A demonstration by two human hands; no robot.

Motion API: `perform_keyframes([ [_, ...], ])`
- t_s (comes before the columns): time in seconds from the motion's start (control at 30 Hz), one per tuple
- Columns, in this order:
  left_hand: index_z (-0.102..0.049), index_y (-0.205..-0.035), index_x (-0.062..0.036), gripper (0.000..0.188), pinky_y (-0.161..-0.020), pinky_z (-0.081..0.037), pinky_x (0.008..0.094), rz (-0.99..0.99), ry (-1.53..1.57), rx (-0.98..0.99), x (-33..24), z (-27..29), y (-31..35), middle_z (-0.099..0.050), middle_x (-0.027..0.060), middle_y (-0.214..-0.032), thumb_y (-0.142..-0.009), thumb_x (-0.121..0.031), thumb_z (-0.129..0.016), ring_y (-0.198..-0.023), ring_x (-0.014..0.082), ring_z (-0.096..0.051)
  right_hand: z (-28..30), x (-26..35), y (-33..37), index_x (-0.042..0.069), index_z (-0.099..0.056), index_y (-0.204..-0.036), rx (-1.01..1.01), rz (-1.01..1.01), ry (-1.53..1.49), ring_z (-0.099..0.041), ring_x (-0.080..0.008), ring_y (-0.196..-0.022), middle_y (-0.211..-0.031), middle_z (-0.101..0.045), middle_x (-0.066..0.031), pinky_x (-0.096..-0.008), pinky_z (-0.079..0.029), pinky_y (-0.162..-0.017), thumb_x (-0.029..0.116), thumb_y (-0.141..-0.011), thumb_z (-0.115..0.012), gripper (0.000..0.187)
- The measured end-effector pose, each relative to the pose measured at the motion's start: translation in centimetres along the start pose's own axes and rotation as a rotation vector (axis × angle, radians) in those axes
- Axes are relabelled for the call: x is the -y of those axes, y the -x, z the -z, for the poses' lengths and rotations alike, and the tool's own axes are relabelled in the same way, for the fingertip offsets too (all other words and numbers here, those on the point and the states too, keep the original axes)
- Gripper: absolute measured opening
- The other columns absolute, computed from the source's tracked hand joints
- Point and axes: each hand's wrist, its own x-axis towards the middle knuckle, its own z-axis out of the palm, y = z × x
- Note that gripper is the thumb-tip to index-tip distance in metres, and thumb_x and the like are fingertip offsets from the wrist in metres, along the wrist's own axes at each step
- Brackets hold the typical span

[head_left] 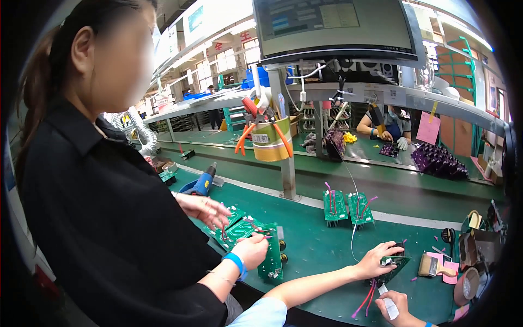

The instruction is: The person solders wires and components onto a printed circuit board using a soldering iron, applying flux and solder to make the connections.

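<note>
On the right of the bench, my left hand (377,262) grips a green circuit board (400,267) that stands tilted, its fingers over a black part at the board's top edge. Red-purple wires (366,300) hang from the lower side of this board. Below it, close to the lower edge of the picture, my right hand (400,312) is closed around a slim white object (390,308). The upper end of that object points up at the wires and the board; its kind is not clear.
At left, a co-worker in black (109,207) holds another circuit board (271,253). Two wired boards (335,208) lie ahead of me. A brush (433,266), a tape roll (467,286) and pink papers are at right. A heat gun (200,182) lies behind the co-worker's hands. A monitor (338,27) hangs above.
</note>
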Motion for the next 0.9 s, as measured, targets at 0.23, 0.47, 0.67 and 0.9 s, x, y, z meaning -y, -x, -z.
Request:
perform_keyframes([
  [0.23,-0.046,-0.118,-0.0145,0.052,-0.089,-0.037,0.0384,0.043,0.082,0.051,-0.3,-0.6,0.3,-0.042,0.0170,-0.119,-0.069,-0.019,-0.064,-0.106,0.0336,-0.043,0.0,-1.1,0.7,0.001,-0.060,-0.083,-0.035,-0.151,-0.121,-0.047,-0.0083,-0.061,-0.063,-0.056,-0.0041,-0.0248,-0.041,-0.055,0.011,-0.075,-0.061,0.013],
  [0.47,-0.055,-0.106,-0.0080,0.044,-0.088,-0.038,0.0367,-0.105,0.022,-0.052,0.7,0.0,-0.4,-0.054,0.0104,-0.107,-0.064,-0.017,-0.065,-0.102,0.0284,-0.048,-0.6,-1.7,-0.5,0.003,-0.054,-0.066,-0.112,0.145,0.077,-0.056,-0.0302,-0.052,-0.055,-0.053,-0.0143,-0.0327,-0.043,-0.046,0.010,-0.071,-0.060,0.010],
  [0.67,-0.055,-0.105,-0.0063,0.044,-0.086,-0.039,0.0335,0.044,0.148,-0.032,1.4,0.9,-1.4,-0.054,0.0116,-0.103,-0.063,-0.012,-0.067,-0.098,0.0264,-0.050,-0.7,-1.7,-1.4,0.005,-0.056,-0.072,-0.124,0.210,0.064,-0.057,-0.0321,-0.062,-0.068,-0.057,-0.0122,-0.0357,-0.046,-0.054,0.009,-0.070,-0.060,0.006],
  [0.9,-0.050,-0.111,-0.0008,0.048,-0.093,-0.033,0.0312,0.121,0.124,0.065,1.1,0.0,-1.1,-0.049,0.0137,-0.114,-0.066,-0.006,-0.064,-0.109,0.0238,-0.045,-0.9,-2.2,0.0,0.005,-0.054,-0.071,-0.168,0.165,0.047,-0.056,-0.0303,-0.061,-0.067,-0.056,-0.0112,-0.0359,-0.045,-0.053,0.009,-0.072,-0.060,0.006],
])
